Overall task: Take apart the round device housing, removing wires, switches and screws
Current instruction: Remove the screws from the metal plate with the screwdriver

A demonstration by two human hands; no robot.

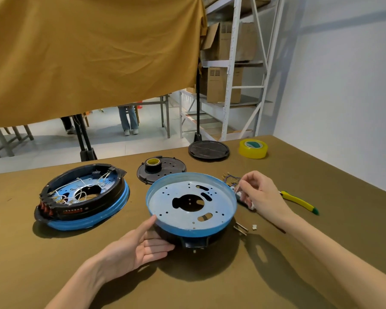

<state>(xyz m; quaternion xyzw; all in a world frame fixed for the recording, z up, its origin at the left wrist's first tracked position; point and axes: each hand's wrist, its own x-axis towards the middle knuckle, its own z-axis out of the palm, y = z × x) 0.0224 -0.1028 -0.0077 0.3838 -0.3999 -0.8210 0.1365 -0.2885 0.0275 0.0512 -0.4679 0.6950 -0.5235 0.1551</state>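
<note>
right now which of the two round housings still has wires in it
The left housing, untouched, holds white wires; the housing under the left hand looks bare.

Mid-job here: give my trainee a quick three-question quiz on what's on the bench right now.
1. True or false: the housing on the left still has white wires inside.
2. Which hand steadies the stripped blue housing? A) left hand B) right hand
3. What lies on the table right of the right hand?

Key:
1. True.
2. A; its thumb rests against the rim, fingers under the side.
3. A yellow-handled tool with a green tip.
</note>
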